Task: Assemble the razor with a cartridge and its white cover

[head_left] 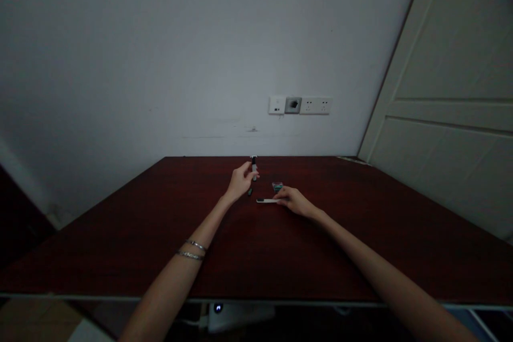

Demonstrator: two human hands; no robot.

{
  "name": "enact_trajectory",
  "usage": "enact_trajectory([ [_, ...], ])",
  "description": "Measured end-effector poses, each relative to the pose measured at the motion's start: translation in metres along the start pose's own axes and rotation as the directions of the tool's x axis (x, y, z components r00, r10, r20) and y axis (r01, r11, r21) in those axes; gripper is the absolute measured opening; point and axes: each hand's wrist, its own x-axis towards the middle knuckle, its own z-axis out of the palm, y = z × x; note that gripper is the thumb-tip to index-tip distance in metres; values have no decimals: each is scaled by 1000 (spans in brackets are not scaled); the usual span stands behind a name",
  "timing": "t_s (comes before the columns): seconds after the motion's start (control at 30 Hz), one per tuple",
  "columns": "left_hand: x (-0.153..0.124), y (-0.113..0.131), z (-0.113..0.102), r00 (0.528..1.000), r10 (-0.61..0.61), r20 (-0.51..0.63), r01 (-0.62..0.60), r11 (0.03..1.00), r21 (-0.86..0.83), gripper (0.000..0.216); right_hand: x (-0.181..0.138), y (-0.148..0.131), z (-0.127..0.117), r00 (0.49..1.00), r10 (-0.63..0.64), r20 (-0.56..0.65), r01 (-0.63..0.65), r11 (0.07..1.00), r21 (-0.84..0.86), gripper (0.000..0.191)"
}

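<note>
My left hand (240,179) pinches what looks like a razor (254,168), held upright, with a pale handle, a black neck and a wide light head on top. Just below those fingers, a small dark green piece (250,192) lies on the table. My right hand (294,201) is closed on one end of a slim white handle (266,201) with a dark tip, which points left and lies close to the tabletop. Right behind my right fingers stands a small clear case (277,186) with green inside, partly covered by the hand.
The dark red wooden table (340,267) reaches back to a grey-white wall (160,64) with sockets (315,105). A panelled door (452,91) borders the right side. Under the front edge is a white device (236,316) with a cable.
</note>
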Motion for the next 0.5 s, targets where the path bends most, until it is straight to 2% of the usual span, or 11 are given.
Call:
enact_trajectory([
  [0.3, 0, 2, 6, 999, -35, 16, 37, 994, -107, 8, -1, 5, 2, 999, 45, 6, -46, 998, 42, 25],
  [0.43, 0, 5, 7, 998, -57, -1, 57, 989, -140, 8, 12, 12, -14, 996, 45, -77, -40, 998, 56, 28],
  [0.5, -1, 6, 8, 998, -58, -23, 54, 986, -158, 7, 22, 19, -23, 989, 59, -138, -61, 998, -10, 23],
])
